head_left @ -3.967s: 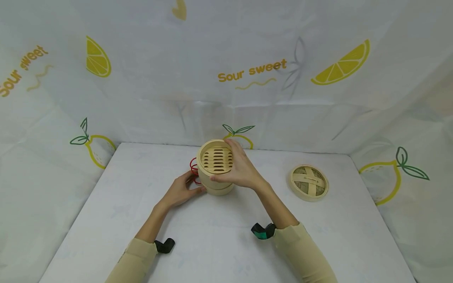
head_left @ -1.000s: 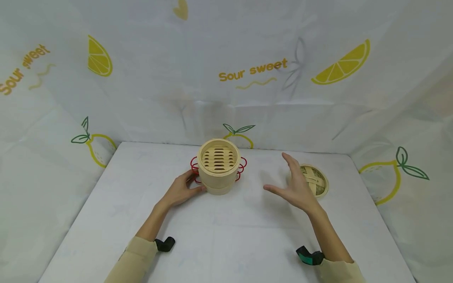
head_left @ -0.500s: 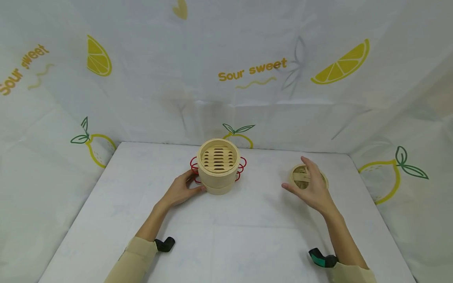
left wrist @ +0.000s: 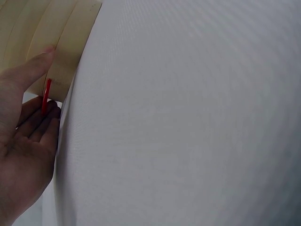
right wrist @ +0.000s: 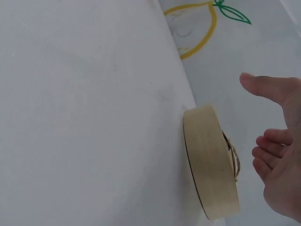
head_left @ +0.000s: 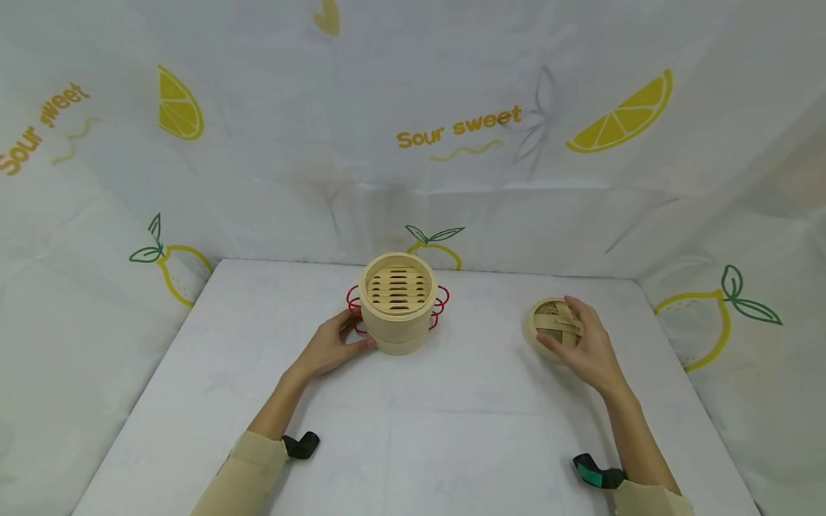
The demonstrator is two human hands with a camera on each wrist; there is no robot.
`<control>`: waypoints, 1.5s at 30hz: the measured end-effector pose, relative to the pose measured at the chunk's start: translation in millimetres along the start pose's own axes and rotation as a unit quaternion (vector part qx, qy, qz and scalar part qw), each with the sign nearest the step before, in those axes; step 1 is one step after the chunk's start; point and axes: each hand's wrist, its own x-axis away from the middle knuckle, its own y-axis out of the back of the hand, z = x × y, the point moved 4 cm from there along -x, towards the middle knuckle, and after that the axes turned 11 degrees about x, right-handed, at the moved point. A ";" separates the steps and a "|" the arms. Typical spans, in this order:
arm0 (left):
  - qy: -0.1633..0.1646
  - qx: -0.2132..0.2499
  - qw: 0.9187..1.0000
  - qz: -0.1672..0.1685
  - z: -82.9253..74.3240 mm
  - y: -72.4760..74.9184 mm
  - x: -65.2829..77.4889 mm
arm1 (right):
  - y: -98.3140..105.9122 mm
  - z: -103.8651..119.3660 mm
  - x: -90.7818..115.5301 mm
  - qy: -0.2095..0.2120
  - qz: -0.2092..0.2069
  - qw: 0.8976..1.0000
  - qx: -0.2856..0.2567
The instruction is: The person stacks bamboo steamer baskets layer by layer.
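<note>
Technician: What is the state of the right hand (head_left: 590, 351)?

Instructor: The fingers are spread, the thumb stands well away from them, and nothing is held.

Technician: Where is the lid (head_left: 550, 321) relative to these fingers?

Instructor: Below them and toward the left, on the worktop (head_left: 452, 437). The right wrist view shows a gap, so hand and lid do not touch. In the head view, the thumb overlaps the near side of the lid and the fingers overlap its far right side.

Technician: How is the lid oriented?

Instructor: It lies flat, carrying loop (right wrist: 238, 165) upward. Being round, it presents no long axis.

Technician: Is the left hand (head_left: 331, 347) nearer?

Instructor: No. It is well apart from the lid, at the left side of the steamer stack (head_left: 398, 330). Its thumb touches the wall; its fingers extend beside a red handle (left wrist: 46, 94). Whether their tips touch the wall cannot be told. The stack stands upright, slatted top uncovered.

Technician: And farthest?

Instructor: A lemon-print sheet (head_left: 284, 179), behind the worktop.
</note>
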 end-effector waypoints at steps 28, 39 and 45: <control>0.000 -0.003 1.000 0.001 0.1 0.4 0.9 | -6.7 -39.0 4.8 0.003 -0.070 0.997 -0.014; -0.003 0.000 1.000 -0.004 0.6 0.5 1.8 | -8.9 -35.1 4.9 0.050 -0.095 0.994 -0.025; -0.009 0.003 1.000 -0.005 0.9 -0.2 0.9 | -8.2 -34.0 4.1 0.059 -0.105 0.993 -0.012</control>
